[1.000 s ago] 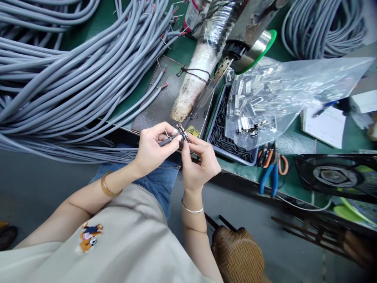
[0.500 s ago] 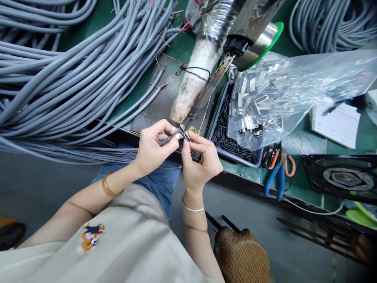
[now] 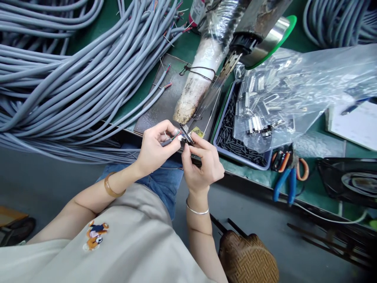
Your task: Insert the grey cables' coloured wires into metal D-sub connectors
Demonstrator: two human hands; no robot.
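My left hand (image 3: 159, 147) pinches the end of a grey cable (image 3: 167, 142), whose thin coloured wires reach a small metal connector (image 3: 186, 134). My right hand (image 3: 203, 161) holds that connector by its right side, between thumb and fingertips. Just above the connector are the tip of a wrapped white tube (image 3: 191, 88) and the thin metal rods below a dark nozzle (image 3: 218, 82). A yellowish sponge piece (image 3: 198, 131) lies behind my right fingertips. How the wires meet the connector's pins is too small to tell.
Bundled grey cables (image 3: 73, 82) cover the left. At right are a tray of black sleeves (image 3: 235, 145), a bag of metal connectors (image 3: 265, 98), blue-handled pliers (image 3: 285, 182) and a solder reel (image 3: 268, 43). A dark metal plate (image 3: 160, 106) lies under the tube. A woven stool (image 3: 250, 259) stands below.
The view has shifted, so the bench items appear slightly farther right. My right fingers sit a little lower on the connector, and more of its pin row shows. Both hands keep their hold.
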